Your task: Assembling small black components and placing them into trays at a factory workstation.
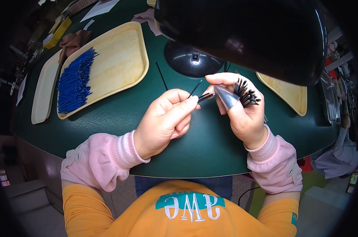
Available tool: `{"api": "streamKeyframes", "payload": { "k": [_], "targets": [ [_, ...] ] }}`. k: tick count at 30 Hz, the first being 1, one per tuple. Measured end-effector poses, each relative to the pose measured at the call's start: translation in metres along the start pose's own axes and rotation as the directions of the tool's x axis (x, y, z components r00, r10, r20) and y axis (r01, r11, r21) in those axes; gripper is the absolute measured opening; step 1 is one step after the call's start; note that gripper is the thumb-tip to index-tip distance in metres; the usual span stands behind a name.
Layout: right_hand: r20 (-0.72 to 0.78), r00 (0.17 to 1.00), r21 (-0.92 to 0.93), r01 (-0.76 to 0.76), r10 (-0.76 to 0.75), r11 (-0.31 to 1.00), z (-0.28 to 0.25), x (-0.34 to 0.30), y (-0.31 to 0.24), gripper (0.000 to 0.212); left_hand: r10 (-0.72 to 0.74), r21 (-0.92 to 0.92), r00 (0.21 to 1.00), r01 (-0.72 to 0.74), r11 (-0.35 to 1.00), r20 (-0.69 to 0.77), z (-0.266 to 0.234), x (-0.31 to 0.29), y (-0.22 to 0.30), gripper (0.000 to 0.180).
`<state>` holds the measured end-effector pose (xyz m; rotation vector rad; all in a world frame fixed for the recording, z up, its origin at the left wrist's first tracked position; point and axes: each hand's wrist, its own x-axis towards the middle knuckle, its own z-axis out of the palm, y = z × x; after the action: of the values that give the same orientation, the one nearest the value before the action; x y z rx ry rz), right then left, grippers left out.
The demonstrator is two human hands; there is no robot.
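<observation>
My left hand [163, 114] is closed, pinching a few thin black wire-like pieces [204, 97] between thumb and fingertips; their ends point toward my right hand. My right hand [244, 114] is curled around a bundle of similar black pieces [246, 94], whose cut ends fan out between thumb and palm. A shiny, pointed metal sleeve [228, 98] covers the right thumb, its tip close to the pieces in my left hand. One more thin black piece [161, 75] shows beyond the left hand; I cannot tell whether it is held.
A cream tray [121, 59] at left holds a pile of short blue wire-like pieces [77, 83]. Beside it is a narrower tray [45, 93]. A black lamp head [246, 31] overhangs the far side above its round base [190, 61]. Another cream tray [291, 93] lies right.
</observation>
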<state>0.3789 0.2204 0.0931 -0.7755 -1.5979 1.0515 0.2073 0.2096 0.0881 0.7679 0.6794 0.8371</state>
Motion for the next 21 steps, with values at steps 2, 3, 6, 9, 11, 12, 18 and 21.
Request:
{"api": "streamKeyframes", "payload": {
  "k": [2, 3, 6, 9, 11, 12, 18, 21],
  "targets": [
    [0.005, 0.999, -0.016, -0.033, 0.033, 0.999, 0.0, -0.001, -0.003, 0.023, 0.052, 0.137, 0.998, -0.047, 0.989, -0.039, -0.001, 0.001, -0.001, 0.017],
    [0.005, 0.999, -0.016, -0.032, 0.033, 0.999, 0.001, -0.001, -0.003, 0.023, 0.053, 0.138, 0.998, -0.047, 0.989, -0.039, -0.001, 0.0, -0.002, 0.017],
    [-0.053, 0.998, 0.008, -0.042, 0.042, 0.999, 0.007, -0.002, 0.004, 0.022, 0.078, 0.207, 0.997, -0.076, 0.975, 0.002, -0.002, -0.001, -0.003, 0.017],
    [-0.064, 0.982, 0.227, -0.157, 0.176, 0.961, 0.003, -0.001, 0.0, 0.021, 0.055, 0.197, 0.998, -0.061, 0.978, 0.033, -0.002, -0.001, -0.002, 0.017],
    [-0.073, 0.976, 0.251, -0.181, 0.205, 0.951, 0.003, 0.002, -0.002, 0.021, 0.047, 0.155, 0.997, -0.056, 0.986, 0.06, -0.002, -0.001, -0.002, 0.017],
    [0.013, 0.948, 0.329, -0.303, 0.317, 0.894, 0.001, 0.003, -0.004, 0.022, 0.047, 0.156, 0.997, -0.055, 0.986, 0.056, -0.003, -0.001, -0.002, 0.017],
    [0.254, 0.865, 0.271, -0.492, 0.432, 0.827, 0.003, 0.007, -0.015, 0.015, -0.099, -0.174, 0.935, 0.167, 0.971, 0.342, -0.009, 0.0, 0.0, 0.023],
    [0.126, 0.94, 0.262, -0.341, 0.318, 0.903, 0.003, 0.003, 0.001, 0.013, -0.133, -0.152, 0.978, 0.158, 0.976, 0.16, 0.004, -0.001, 0.003, 0.018]
  ]
}}
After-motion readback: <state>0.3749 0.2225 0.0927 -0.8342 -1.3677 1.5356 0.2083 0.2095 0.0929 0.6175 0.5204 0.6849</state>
